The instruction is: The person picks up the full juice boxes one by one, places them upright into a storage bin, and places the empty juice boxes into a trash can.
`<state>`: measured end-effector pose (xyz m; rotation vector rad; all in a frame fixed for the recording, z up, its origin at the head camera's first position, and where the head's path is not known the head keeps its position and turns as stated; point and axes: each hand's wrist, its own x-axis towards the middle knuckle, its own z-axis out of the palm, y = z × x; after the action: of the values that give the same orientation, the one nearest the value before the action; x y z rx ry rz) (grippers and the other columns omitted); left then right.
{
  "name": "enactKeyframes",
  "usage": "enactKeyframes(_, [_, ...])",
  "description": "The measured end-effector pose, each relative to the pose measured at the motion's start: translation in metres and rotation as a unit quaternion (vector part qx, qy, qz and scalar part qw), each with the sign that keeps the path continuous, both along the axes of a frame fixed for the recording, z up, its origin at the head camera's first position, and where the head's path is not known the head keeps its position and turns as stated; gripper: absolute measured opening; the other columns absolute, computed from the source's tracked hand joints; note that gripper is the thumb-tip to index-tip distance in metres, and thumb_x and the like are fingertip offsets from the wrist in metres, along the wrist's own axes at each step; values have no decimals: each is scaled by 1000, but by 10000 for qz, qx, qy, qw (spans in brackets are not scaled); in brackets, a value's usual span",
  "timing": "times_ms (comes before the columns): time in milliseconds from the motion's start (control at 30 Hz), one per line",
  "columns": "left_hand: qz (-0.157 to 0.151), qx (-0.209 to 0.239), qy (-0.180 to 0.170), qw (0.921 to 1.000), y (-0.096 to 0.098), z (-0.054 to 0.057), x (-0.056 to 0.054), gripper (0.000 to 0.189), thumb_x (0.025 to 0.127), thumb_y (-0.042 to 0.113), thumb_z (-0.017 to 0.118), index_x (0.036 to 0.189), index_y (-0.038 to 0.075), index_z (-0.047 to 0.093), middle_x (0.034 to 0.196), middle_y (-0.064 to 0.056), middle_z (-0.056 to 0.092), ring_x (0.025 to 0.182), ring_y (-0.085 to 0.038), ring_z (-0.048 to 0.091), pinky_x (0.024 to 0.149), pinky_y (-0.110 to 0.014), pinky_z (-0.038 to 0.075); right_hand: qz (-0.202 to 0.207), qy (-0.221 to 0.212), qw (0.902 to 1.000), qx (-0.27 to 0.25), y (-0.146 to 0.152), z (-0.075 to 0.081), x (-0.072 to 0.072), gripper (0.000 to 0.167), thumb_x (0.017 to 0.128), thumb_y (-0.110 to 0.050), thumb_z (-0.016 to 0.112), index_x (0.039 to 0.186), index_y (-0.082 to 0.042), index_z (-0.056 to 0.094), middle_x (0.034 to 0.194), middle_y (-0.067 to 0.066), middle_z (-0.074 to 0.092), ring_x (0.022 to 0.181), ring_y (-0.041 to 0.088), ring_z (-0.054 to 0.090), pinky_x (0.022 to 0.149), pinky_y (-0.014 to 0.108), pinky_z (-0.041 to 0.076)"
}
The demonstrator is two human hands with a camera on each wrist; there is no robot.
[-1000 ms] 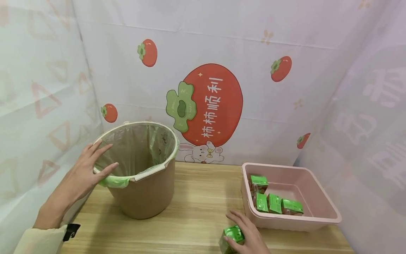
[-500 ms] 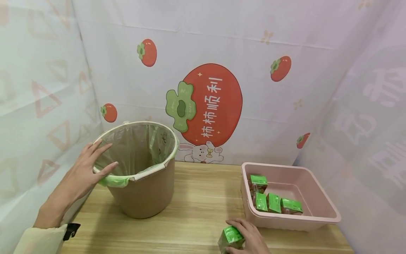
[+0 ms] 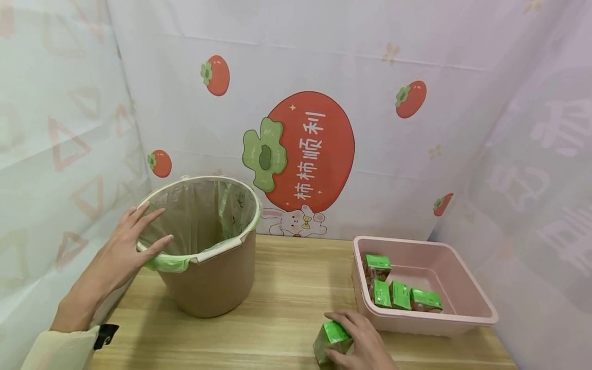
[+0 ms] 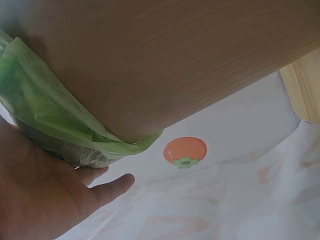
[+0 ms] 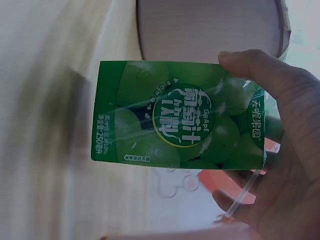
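My right hand (image 3: 363, 341) grips a green juice box (image 3: 333, 340) near the front of the table, thumb on one side and fingers on the other. In the right wrist view the juice box shows a grape juice label and a straw (image 5: 243, 194) by its top end, with its bottom end close to the wood. My left hand (image 3: 122, 246) rests on the near left rim of a brown bin (image 3: 217, 288), fingers loosely spread over the edge. A green bag (image 4: 65, 112) lines the bin and folds over its rim. In the left wrist view some fingertips are hidden behind the bag.
A pink tub (image 3: 430, 321) stands at the right, holding several green-topped juice boxes (image 3: 400, 295) along its left and near sides. Printed cloth (image 3: 407, 169) walls in the wooden table (image 3: 296, 288) at the back and both sides.
My right hand has settled its grip on the juice box, and the box has shifted slightly left and away from me. My left hand and the bin have stayed put.
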<state>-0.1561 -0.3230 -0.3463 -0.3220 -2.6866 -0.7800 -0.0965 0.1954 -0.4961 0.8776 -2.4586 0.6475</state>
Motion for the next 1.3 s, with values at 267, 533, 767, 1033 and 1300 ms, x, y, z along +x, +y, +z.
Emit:
enactKeyframes(267, [-29, 3, 37, 10000, 0, 1, 1, 73, 104, 39, 67, 163, 9, 38, 173, -25, 15, 160, -47, 3, 96, -89, 25, 120, -207, 9995, 215, -23, 50, -15, 65, 79, -38, 94, 137, -26, 68, 129, -8, 65, 112, 17, 63, 86, 43, 57])
enactKeyframes(533, [-70, 39, 99, 9999, 1, 1, -1, 73, 103, 39, 68, 162, 7, 40, 173, -26, 16, 160, -46, 4, 99, -88, 24, 578, -349, 9977, 103, -45, 88, -41, 64, 80, -32, 93, 138, -19, 69, 133, 0, 67, 113, 22, 64, 87, 43, 56])
enactKeyframes(767, [-50, 42, 107, 9999, 0, 2, 0, 73, 103, 39, 68, 162, 7, 40, 173, -26, 17, 160, -46, 6, 98, -88, 25, 1044, -691, 9921, 95, -63, 139, -62, 64, 84, -27, 90, 142, -16, 65, 137, 8, 65, 113, 25, 64, 87, 41, 57])
enactKeyframes(1033, [4, -6, 35, 10000, 0, 2, 1, 73, 104, 40, 67, 163, 8, 38, 174, -24, 15, 160, -45, 5, 96, -88, 27, 1785, -885, 9799, 32, -91, 200, -94, 61, 86, -22, 89, 142, -16, 66, 132, 6, 65, 107, 19, 61, 81, 33, 57])
enactKeyframes(1300, [-12, -7, 52, 10000, 0, 1, 2, 73, 104, 40, 67, 163, 9, 39, 174, -24, 15, 159, -46, 7, 95, -88, 27, 2120, -949, 9726, -13, -127, 239, -122, 55, 89, -26, 86, 139, -13, 67, 129, 5, 66, 100, 14, 61, 81, 30, 54])
